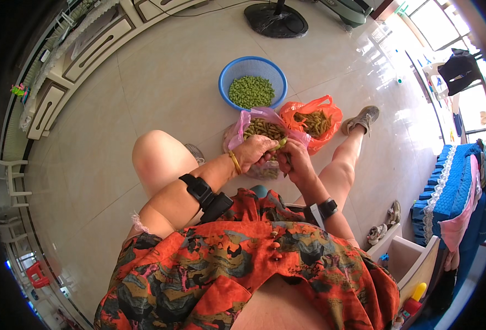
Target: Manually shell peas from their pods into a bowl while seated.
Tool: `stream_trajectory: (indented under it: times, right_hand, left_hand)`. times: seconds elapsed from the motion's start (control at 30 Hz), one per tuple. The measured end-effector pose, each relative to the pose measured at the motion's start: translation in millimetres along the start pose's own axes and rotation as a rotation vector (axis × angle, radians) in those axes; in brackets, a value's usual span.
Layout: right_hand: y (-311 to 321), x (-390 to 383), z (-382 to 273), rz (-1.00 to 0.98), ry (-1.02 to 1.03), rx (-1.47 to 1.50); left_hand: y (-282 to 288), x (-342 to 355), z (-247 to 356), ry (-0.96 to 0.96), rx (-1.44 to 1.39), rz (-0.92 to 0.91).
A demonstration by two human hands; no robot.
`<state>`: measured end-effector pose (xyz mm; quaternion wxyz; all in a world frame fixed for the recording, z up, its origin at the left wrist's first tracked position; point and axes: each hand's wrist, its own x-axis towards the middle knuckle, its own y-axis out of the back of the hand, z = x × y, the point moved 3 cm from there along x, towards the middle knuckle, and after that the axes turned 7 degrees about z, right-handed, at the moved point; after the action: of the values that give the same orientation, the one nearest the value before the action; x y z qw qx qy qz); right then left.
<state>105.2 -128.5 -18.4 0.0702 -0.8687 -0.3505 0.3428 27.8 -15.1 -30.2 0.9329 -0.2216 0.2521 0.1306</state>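
Observation:
My left hand (255, 151) and my right hand (293, 158) meet over the floor, both pinching one green bean pod (279, 145) between the fingertips. Just beyond them lies a pink plastic bag (242, 125) full of green pods. An orange plastic bag (326, 104) to its right holds more pods or empty shells. Farther out stands a blue round basket (227, 78) with shelled green beans in it. A gold bangle sits on my left wrist, and both forearms carry black strapped devices.
I sit low with knees apart on a glossy tiled floor (160, 77). A fan base (276, 21) stands beyond the basket, white cabinets (78, 55) run along the left, a blue covered seat (446, 187) and loose shoes (383, 225) lie on the right.

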Motion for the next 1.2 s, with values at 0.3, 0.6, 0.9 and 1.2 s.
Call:
stream_trajectory:
  times: [0.3, 0.6, 0.9, 1.2]
  right_hand:
    - [0.7, 0.7, 4.6, 0.072, 0.027, -0.039]
    - [0.7, 1.2, -0.2, 0.133, 0.057, -0.119]
    - [0.1, 2.3, 4.9, 0.132, 0.033, -0.088]
    - [-13.2, 3.4, 3.4, 0.118, 0.066, -0.057]
  left_hand:
    - [0.0, -0.9, -6.0, 0.035, -0.022, 0.011]
    - [-6.0, -3.4, -3.2, 0.055, -0.12, -0.059]
    - [-4.6, 4.7, -3.8, -0.453, 0.467, 0.201]
    - [-3.4, -2.9, -11.2, -0.028, -0.152, 0.087]
